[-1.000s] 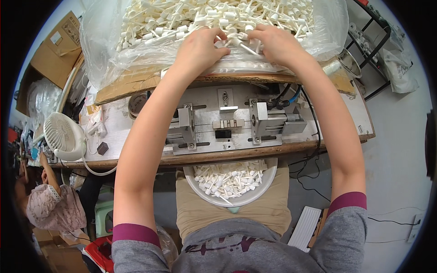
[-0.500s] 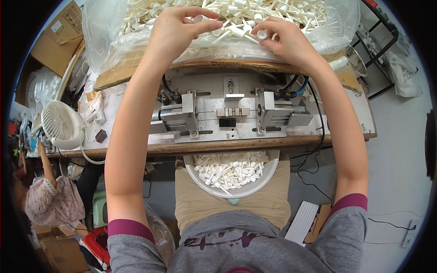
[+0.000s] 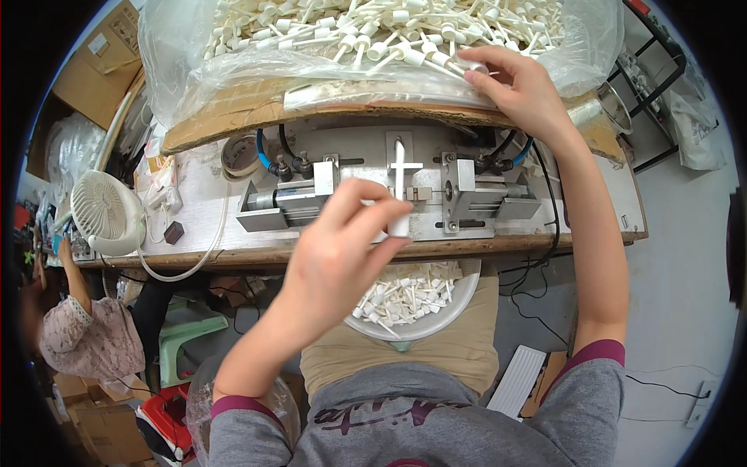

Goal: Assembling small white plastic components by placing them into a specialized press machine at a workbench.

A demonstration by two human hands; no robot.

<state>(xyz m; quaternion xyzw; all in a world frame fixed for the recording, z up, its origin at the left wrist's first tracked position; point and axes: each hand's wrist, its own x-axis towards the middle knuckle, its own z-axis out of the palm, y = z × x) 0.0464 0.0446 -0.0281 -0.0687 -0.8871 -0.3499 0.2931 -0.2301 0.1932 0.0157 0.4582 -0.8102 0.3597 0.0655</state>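
Between the thumb and fingers of my left hand (image 3: 331,253) is a white plastic stemmed cap (image 3: 399,177). Its wide round end is down by my fingertips and the thin stem points up, away from me. The held piece hangs over the middle of a metal clamping fixture (image 3: 471,198), covering part of its small centre block (image 3: 421,194). My right hand (image 3: 529,97) is at the near right edge of a heap of similar white stemmed caps (image 3: 373,23). Its fingers are closed on another white stemmed cap (image 3: 471,65), which they partly hide.
On my lap sits a round bowl (image 3: 469,294) of the same white pieces. Cardboard (image 3: 210,121) and clear plastic sheeting (image 3: 175,70) edge the heap. A white fan (image 3: 105,212) and a tape roll (image 3: 240,156) are at left. Another person's sleeve (image 3: 85,338) shows far left.
My left hand has come down from the heap toward me with a white stemmed cap, over the fixture. My right hand has shifted slightly right and stays by the heap.
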